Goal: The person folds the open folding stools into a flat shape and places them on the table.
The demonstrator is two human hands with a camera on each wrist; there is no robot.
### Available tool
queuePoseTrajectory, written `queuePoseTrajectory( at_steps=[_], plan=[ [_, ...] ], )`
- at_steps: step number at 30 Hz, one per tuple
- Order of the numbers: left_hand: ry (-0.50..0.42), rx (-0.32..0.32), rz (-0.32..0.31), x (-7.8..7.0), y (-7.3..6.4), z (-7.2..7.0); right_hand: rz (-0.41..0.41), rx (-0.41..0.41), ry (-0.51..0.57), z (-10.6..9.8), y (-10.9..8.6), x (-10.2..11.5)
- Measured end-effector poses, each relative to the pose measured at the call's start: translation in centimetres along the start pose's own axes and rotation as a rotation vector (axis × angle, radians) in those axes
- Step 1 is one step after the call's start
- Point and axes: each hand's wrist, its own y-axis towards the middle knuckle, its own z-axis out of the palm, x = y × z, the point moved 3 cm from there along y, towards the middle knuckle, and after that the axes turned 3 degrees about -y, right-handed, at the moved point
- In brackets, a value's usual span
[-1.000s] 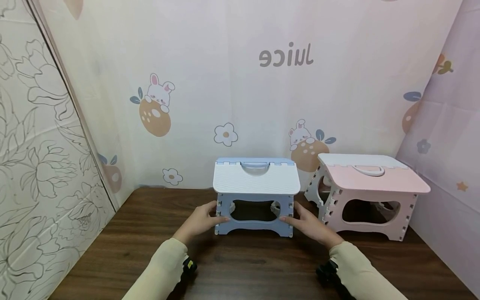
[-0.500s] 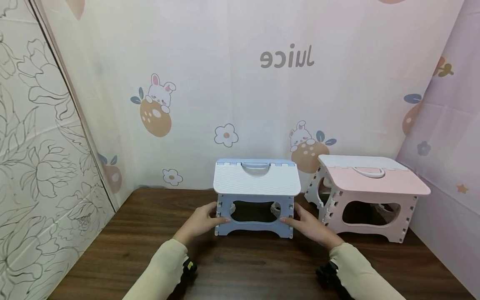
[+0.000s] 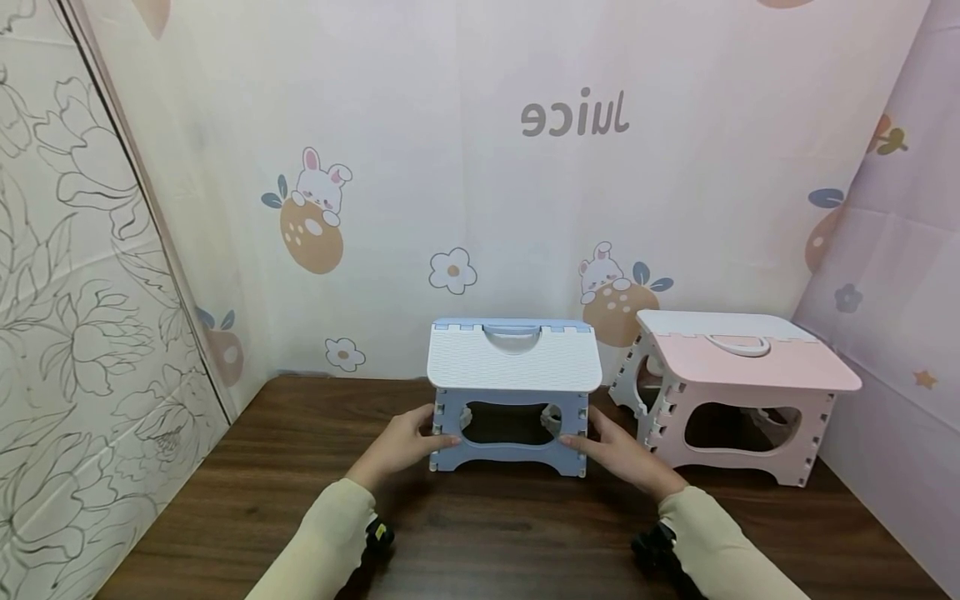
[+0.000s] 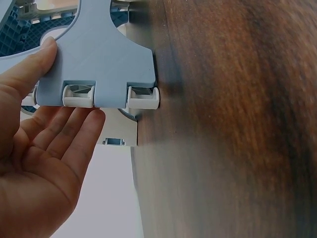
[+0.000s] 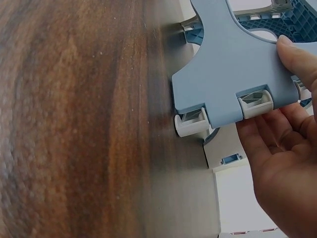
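Note:
A blue and white folding step stool point(image 3: 514, 362) stands unfolded on the brown wooden table point(image 3: 480, 542), its carry handle point(image 3: 512, 331) on top. My left hand point(image 3: 397, 446) grips its left edge, thumb on the blue front panel and fingers along the side. At the opposite edge my right hand point(image 3: 618, 448) holds the stool in the same way. Both wrist views show the thumbs on the blue panel point(image 4: 111, 49), with fingers beside the white hinges point(image 5: 256, 104). Parts of the fingers are hidden behind the stool's side in each view.
Close on the right stands a pink and white folding step stool point(image 3: 757, 358), also unfolded. A printed curtain point(image 3: 450, 167) hangs behind the table. Another curtain point(image 3: 892, 333) borders the right side, and a flower-patterned panel point(image 3: 90, 333) is on the left.

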Motion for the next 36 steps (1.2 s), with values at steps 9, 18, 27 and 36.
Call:
queuePoseTrajectory(
  at_steps=[9,18,27,36],
  plan=[
    [-0.003,0.010,0.004,-0.01,0.05,0.04,-0.005,0.006,-0.003,0.00,0.00,-0.19],
    [0.004,0.010,0.004,-0.01,0.09,0.08,-0.007,0.002,0.004,-0.07,-0.07,-0.10],
    [0.006,0.009,0.009,-0.04,-0.05,0.12,-0.021,0.005,-0.004,0.09,0.00,-0.12],
    [0.002,0.024,0.023,-0.08,0.08,0.02,-0.027,0.018,0.025,0.06,-0.15,0.10]
  ],
)
